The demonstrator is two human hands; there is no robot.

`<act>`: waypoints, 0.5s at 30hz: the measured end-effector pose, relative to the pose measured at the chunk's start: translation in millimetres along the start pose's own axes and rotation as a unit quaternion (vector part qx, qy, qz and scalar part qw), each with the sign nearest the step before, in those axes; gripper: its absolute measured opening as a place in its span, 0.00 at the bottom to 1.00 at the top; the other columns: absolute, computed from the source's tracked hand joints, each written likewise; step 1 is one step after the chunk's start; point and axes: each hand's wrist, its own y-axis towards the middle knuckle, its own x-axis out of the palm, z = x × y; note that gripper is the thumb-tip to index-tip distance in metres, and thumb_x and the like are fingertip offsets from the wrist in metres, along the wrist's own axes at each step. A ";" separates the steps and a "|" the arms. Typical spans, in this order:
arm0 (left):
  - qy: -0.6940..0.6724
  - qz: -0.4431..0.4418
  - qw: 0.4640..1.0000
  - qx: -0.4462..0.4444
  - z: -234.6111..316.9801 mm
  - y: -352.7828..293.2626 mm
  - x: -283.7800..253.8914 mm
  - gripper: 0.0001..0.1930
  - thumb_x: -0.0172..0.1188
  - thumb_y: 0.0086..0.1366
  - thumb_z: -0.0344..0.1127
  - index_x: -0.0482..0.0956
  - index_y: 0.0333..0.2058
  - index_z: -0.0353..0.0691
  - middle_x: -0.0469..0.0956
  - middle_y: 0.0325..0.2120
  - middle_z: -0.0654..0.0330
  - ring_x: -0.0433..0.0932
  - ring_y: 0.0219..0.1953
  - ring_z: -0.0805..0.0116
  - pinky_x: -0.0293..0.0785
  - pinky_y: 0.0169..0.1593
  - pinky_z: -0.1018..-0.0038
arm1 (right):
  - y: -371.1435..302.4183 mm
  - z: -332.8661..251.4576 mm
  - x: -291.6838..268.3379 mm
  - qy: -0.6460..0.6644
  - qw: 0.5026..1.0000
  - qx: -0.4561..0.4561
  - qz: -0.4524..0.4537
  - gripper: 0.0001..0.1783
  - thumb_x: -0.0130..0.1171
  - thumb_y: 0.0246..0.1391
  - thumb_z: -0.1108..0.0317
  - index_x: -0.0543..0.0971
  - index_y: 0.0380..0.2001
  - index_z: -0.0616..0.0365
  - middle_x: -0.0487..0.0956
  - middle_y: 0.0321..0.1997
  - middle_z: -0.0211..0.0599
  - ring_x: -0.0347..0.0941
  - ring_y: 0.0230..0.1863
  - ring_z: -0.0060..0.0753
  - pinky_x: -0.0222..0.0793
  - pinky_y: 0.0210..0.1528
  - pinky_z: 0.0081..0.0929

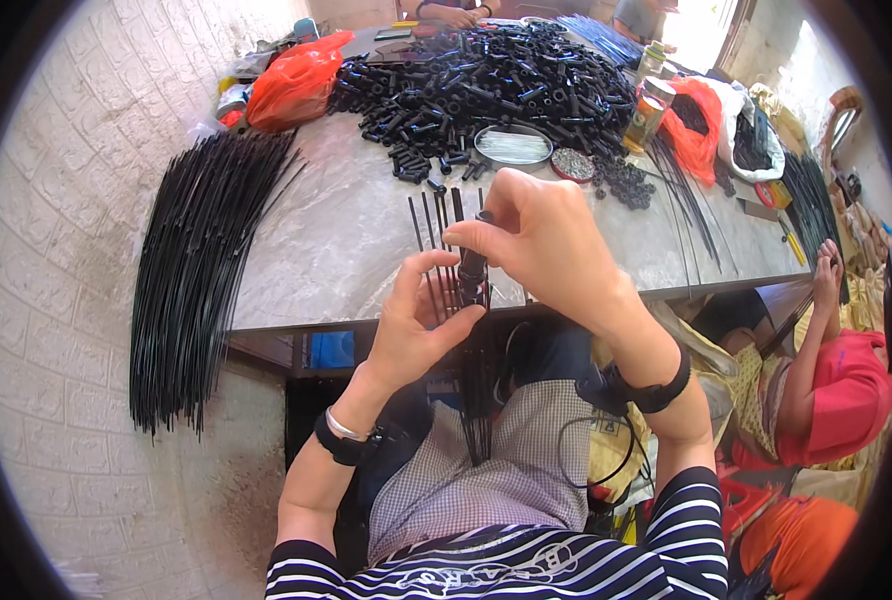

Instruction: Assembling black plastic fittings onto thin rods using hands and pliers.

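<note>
We see our left hand just below the centre of the view, fingers curled around a small bunch of thin black rods that stand upright and fan out slightly toward twelve o'clock. Our right hand sits at about one o'clock from the left one, touching it, thumb and fingertips pinched on a short black tube that is threaded over the rods; the tube stands nearly upright between the two hands. Both hands are therefore clenched on the work, the left grasping the rods, the right grasping the tube. The lower ends of the rods hang down past the left palm toward six o'clock, over our checked lap cloth. Beyond the hands lies the grey table. At twelve o'clock on it is a big heap of black tubes, with a round tin of pale pins and a smaller tin of dark bits near its front edge. At ten o'clock a long sheaf of black rods drapes off the table's left end and hangs down beside the white brick wall. An orange plastic bag rests at eleven o'clock. At three to four o'clock another person in a red top sits beside us, one hand raised.
</note>
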 end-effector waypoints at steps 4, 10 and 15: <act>0.022 -0.002 1.000 0.009 -3.7 0.7 -0.1 0.23 0.63 0.57 0.22 0.64 0.49 0.38 0.74 0.35 0.64 0.74 0.37 0.79 0.72 0.40 0.81 | 1.2 0.9 -1.5 -0.014 0.999 0.010 -0.039 0.21 0.69 0.43 0.59 0.72 0.18 0.66 0.72 0.14 0.43 0.68 0.15 0.33 0.64 0.20 0.30; 0.042 0.003 0.999 0.001 -1.0 1.0 1.0 0.20 0.63 0.57 0.22 0.66 0.46 0.38 0.72 0.32 0.66 0.72 0.34 0.82 0.71 0.37 0.83 | 2.1 1.0 -6.0 -0.005 0.997 0.022 -0.069 0.19 0.67 0.44 0.61 0.72 0.18 0.67 0.72 0.14 0.43 0.67 0.15 0.34 0.63 0.21 0.31; 0.049 -0.002 0.999 -0.007 -4.0 -1.3 -6.0 0.20 0.64 0.56 0.23 0.67 0.45 0.38 0.72 0.31 0.68 0.70 0.30 0.84 0.68 0.33 0.85 | 0.2 -0.6 -5.4 0.005 0.997 0.006 -0.077 0.18 0.66 0.44 0.62 0.71 0.19 0.66 0.71 0.15 0.43 0.67 0.16 0.35 0.63 0.22 0.32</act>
